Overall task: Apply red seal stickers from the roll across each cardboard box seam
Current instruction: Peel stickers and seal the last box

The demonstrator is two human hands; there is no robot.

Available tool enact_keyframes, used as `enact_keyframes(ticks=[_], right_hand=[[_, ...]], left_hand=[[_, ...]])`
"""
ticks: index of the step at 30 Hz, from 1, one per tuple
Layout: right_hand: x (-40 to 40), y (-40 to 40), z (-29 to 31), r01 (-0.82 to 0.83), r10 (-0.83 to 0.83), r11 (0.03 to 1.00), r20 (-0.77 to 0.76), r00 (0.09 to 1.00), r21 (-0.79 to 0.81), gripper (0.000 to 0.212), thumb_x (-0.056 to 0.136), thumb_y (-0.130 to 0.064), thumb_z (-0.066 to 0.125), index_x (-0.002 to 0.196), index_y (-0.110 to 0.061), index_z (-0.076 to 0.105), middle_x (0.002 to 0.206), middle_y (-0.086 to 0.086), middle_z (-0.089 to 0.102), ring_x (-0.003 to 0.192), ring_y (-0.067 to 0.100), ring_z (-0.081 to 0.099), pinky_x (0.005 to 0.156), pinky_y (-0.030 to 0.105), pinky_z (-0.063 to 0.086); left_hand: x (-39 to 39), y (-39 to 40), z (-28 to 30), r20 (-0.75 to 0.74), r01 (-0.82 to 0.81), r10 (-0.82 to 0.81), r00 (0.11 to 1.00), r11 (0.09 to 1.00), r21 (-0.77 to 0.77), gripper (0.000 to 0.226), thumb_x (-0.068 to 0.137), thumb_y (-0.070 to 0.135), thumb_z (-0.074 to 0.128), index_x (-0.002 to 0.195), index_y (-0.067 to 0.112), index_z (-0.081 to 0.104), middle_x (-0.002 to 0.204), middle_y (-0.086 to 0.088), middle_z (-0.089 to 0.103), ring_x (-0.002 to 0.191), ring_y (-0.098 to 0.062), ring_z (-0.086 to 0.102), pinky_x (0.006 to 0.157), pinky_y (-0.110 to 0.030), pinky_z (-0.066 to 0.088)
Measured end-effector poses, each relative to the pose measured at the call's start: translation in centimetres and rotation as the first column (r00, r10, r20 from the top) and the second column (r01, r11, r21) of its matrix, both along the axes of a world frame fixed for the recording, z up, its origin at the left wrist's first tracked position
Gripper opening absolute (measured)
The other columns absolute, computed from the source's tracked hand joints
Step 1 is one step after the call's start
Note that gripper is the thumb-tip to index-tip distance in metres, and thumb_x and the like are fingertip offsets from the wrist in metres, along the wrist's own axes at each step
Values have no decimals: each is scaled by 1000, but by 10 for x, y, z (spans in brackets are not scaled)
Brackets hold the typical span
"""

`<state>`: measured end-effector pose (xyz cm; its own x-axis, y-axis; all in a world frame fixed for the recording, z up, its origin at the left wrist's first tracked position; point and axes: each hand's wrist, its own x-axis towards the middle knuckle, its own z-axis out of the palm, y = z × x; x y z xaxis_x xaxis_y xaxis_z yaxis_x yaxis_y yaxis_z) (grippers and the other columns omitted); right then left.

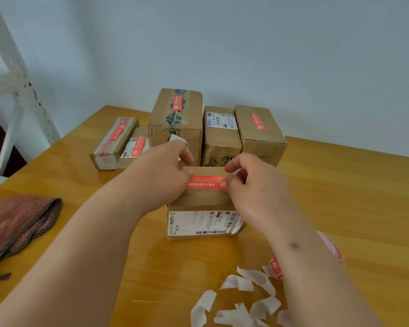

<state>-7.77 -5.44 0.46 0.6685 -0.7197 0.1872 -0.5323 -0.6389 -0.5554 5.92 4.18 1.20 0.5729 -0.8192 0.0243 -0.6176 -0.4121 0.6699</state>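
Both hands, left hand (168,171) and right hand (250,182), pinched the sticker (207,182) ends atop the nearest box (203,201); uneven pressing could have wrinkled it or skewed it off the seam.

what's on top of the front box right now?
A red seal sticker lies across the top of the front box, with both hands, left and right, pinching its ends. The seam beneath is covered, so it cannot be seen.
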Motion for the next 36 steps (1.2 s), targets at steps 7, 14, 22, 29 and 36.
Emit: enact_keyframes(ticks=[7, 14, 22, 29, 36], right_hand=[[5, -4, -4, 29, -29, 1000, -20, 999, 7, 10, 91, -20, 51, 97, -28, 53, 84, -13, 54, 78, 9, 53, 61, 24, 37], [7, -8, -8, 30, -31, 999, -40, 999, -30, 8, 91, -20, 52, 95, -26, 52, 85, -9, 56, 78, 9, 52, 56, 22, 34], [9, -8, -7, 30, -32, 998, -44, 999, -53, 8, 91, -20, 52, 96, -25, 53, 86, -8, 57, 79, 11, 53, 59, 23, 37], [10, -8, -5, 38, -42, 998, -79, 996, -58, 9, 90, -21, 53, 98, -25, 53, 88, -8, 57, 81, 11, 53, 63, 25, 40], [11, -9, -4, 43, -51, 995, -98, 994, -88, 8, 90, -19, 53, 95, -26, 53, 86, -8, 57, 82, 12, 52, 63, 25, 37]], left_hand=[[-2, -6, -3, 114, -55, 51, 992, 998, 27, 13, 89, 29, 63, 96, 27, 51, 87, 9, 58, 79, -8, 55, 56, -21, 41], [-7, -7, -7, 200, -100, 95, 975, 995, 17, 16, 88, 29, 63, 93, 29, 47, 83, 11, 56, 73, -5, 52, 54, -19, 37], [-10, -8, -11, 232, -119, 114, 966, 993, 6, 16, 90, 30, 61, 92, 29, 45, 80, 9, 58, 72, -6, 53, 55, -23, 42], [-14, -8, -9, 250, -122, 116, 961, 992, 8, 14, 91, 27, 58, 94, 27, 45, 80, 6, 59, 72, -9, 55, 60, -27, 49], [-15, -7, -8, 276, -124, 116, 954, 992, 12, 14, 91, 27, 58, 95, 26, 45, 80, 5, 59, 71, -9, 55, 59, -27, 50]])
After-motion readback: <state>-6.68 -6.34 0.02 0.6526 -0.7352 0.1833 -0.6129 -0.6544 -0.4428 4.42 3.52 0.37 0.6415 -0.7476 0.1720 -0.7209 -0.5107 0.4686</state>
